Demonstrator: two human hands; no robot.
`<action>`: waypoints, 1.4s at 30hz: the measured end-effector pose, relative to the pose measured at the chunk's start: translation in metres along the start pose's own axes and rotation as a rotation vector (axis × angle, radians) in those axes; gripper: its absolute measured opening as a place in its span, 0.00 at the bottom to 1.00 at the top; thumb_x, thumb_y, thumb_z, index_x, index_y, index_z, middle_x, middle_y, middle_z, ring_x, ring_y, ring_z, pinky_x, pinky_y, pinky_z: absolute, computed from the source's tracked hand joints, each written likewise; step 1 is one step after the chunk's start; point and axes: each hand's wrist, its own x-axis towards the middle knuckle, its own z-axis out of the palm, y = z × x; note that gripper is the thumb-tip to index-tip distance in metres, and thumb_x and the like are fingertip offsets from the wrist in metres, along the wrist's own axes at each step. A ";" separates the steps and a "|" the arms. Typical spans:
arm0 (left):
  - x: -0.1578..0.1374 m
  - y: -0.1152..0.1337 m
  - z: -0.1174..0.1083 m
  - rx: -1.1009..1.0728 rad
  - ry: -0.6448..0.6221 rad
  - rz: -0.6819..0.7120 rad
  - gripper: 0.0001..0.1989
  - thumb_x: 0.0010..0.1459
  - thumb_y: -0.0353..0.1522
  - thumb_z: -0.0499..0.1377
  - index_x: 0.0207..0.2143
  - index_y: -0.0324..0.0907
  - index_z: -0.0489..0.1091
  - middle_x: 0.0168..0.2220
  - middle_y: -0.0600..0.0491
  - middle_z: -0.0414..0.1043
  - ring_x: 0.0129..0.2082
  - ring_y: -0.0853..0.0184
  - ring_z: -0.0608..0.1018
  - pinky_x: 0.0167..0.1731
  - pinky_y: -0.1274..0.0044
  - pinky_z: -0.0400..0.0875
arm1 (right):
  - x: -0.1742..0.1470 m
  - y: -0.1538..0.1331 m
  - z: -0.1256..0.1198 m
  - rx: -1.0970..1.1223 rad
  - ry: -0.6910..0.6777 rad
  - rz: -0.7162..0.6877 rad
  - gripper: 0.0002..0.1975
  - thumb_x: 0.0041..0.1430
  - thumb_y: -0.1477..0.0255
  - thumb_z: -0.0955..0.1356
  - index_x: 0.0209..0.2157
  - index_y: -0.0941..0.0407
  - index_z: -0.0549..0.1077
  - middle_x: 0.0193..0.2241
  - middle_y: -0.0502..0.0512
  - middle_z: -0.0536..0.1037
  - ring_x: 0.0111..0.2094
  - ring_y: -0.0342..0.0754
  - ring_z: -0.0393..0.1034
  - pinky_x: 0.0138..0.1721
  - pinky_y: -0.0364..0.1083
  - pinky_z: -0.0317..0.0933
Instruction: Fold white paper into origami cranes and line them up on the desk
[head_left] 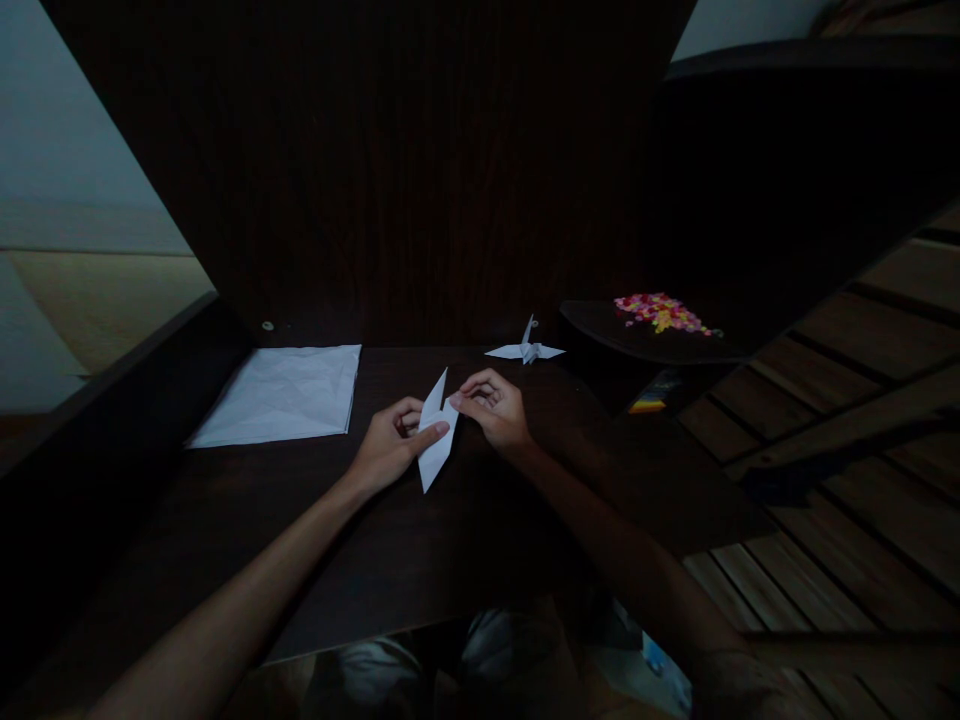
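Above the dark desk, a folded white paper (433, 462), narrow and pointed at both ends, is held between my two hands. My left hand (391, 440) grips its lower left side, the thumb lying across the front and the fingers behind. At the upper right, my right hand (495, 408) pinches a flap of the same paper between thumb and fingertips. A slit shows between the two upper points. Behind my right hand, a finished-looking white paper crane (529, 350) rests on the desk with its wings spread.
A stack of white paper sheets (281, 395) lies at the left on the desk (337, 590). On a raised rounded shelf (600, 318) at the right sits a pile of small pink, red and yellow pieces (664, 312). A tall dark panel (420, 180) closes off the back.
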 end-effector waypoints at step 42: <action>0.001 0.007 -0.010 0.220 0.228 0.167 0.14 0.49 0.42 0.64 0.26 0.38 0.75 0.20 0.56 0.70 0.18 0.73 0.68 0.18 0.80 0.60 | -0.009 0.015 -0.001 -0.158 -0.219 0.058 0.17 0.51 0.68 0.69 0.44 0.56 0.71 0.27 0.47 0.67 0.20 0.37 0.61 0.17 0.38 0.57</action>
